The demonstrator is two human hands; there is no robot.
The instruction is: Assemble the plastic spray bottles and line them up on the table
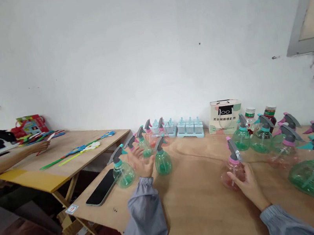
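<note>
My right hand [249,185] is wrapped round the clear pink body of a spray bottle [228,175] with a grey and pink head, upright at the table's middle right. My left hand [142,162] is raised with its fingers spread, among the bottles on the left. Just right of it stands a green spray bottle [163,162], and to its left another green one [123,174]. Behind its fingers are a further green bottle [145,145] and pink ones, partly hidden. Several green and pink spray bottles, such as a large green one [312,178], crowd the right side.
A black phone [104,187] lies near the wooden table's left edge. Along the wall stand light blue moulds [190,128], a paper bag [224,118] and two jars [270,115]. Another person's arm [11,161] reaches over a second table [63,164] at left.
</note>
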